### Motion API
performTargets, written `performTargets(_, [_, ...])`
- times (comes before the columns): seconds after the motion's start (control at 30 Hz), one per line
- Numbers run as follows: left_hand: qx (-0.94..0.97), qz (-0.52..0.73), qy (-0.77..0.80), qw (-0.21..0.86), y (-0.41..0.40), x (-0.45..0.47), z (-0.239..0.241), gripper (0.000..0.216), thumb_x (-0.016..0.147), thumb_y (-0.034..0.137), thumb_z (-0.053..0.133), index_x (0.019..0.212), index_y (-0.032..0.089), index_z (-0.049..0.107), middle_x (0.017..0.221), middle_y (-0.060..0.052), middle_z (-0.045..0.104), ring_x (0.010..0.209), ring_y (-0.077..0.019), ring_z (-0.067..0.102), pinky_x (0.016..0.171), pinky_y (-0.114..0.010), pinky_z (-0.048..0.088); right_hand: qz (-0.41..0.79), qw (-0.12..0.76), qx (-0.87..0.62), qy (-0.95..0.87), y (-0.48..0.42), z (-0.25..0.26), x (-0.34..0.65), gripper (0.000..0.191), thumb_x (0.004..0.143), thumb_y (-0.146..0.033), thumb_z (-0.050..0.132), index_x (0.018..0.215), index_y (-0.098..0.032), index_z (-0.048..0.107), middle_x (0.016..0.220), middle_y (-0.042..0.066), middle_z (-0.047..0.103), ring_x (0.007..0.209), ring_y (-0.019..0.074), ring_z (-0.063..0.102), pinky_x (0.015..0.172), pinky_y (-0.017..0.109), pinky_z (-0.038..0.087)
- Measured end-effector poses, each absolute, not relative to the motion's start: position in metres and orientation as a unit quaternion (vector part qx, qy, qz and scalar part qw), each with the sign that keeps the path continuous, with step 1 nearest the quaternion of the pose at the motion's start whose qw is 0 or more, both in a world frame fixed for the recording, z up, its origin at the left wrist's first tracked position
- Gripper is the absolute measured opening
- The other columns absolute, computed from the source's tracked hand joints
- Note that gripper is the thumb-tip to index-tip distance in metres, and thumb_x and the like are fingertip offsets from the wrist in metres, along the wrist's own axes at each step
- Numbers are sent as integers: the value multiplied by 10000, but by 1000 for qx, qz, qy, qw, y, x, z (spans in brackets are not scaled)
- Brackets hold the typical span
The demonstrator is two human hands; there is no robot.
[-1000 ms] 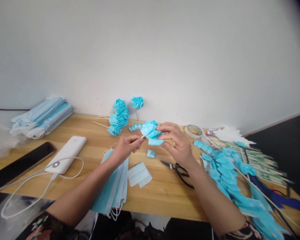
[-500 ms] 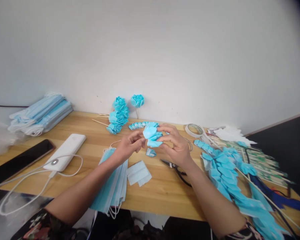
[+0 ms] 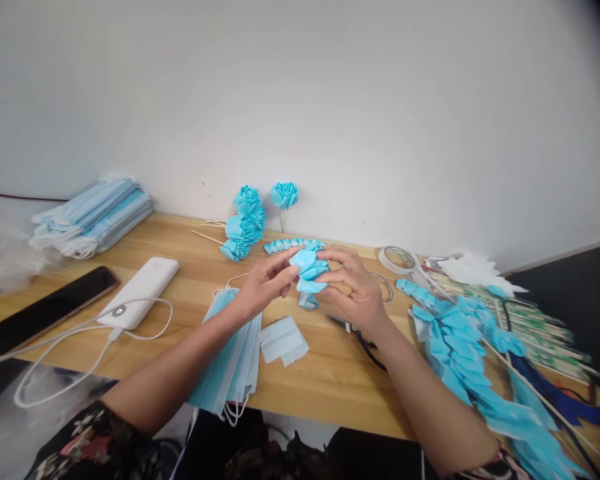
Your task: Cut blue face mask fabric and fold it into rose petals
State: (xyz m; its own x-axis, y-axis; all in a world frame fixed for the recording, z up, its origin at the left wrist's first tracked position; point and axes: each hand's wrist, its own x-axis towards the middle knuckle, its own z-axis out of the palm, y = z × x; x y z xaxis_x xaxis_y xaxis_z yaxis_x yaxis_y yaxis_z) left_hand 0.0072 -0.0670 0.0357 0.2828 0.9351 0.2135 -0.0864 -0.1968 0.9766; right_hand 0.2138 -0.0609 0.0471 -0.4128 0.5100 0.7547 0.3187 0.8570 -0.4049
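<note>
Between both hands, above the middle of the table, is a blue fabric flower (image 3: pixel 311 270) with overlapping petals. My right hand (image 3: pixel 353 283) grips it from the right, fingers curled behind and thumb below. My left hand (image 3: pixel 270 283) pinches a petal at its left edge between thumb and fingers. A strip of pleated blue fabric (image 3: pixel 286 245) lies just behind the flower. Beneath it is another small blue piece (image 3: pixel 308 301), partly covered. Scissors (image 3: pixel 360 337) lie under my right wrist, and two pale blue fabric squares (image 3: pixel 285 340) rest in front.
Finished blue flowers on sticks (image 3: pixel 245 227) lie at the back, with one more flower (image 3: pixel 284 195) against the wall. Face masks (image 3: pixel 230 360) lie under my left forearm. A power bank (image 3: pixel 143 290), phone (image 3: pixel 55 307), tape roll (image 3: pixel 397 260) and blue petal strips (image 3: pixel 450 347) surround the work.
My left hand has come in to the flower and now pinches its left edge. My right hand keeps its grip. The whole view has shifted slightly.
</note>
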Motion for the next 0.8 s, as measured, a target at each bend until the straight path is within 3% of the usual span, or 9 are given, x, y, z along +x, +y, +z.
performTargets(0.23, [605,527,393,449,-66,12,28,510,850,401,626,1292,146,626,709,2,606,578,-88,469,576,-231,418,103,480,-279,-825,-62,47,212,81,856,-261,673,912,-295,721,1268,54,607,1257,288,508,1046,540,420])
performTargets(0.37, [640,534,396,387,-68,16,24,407,860,349,623,1217,163,681,956,-64,729,764,-156,609,755,-296,503,103,477,-286,-825,-63,47,211,59,858,-288,672,882,-285,725,1285,55,594,1265,284,498,1057,529,411])
performTargets(0.53, [681,535,371,336,-69,17,23,372,890,313,597,1239,204,666,1217,-91,693,1060,-227,647,921,-360,510,118,485,-283,-819,-65,46,207,55,866,-273,658,874,-270,713,1254,65,612,1247,289,513,1051,545,403])
performTargets(0.8, [736,539,328,247,-66,15,14,392,922,229,543,1308,231,610,1240,-88,682,1136,-234,640,954,-384,518,130,493,-308,-804,-65,42,207,48,852,-200,659,831,-244,663,1223,77,614,1207,274,541,1040,527,407])
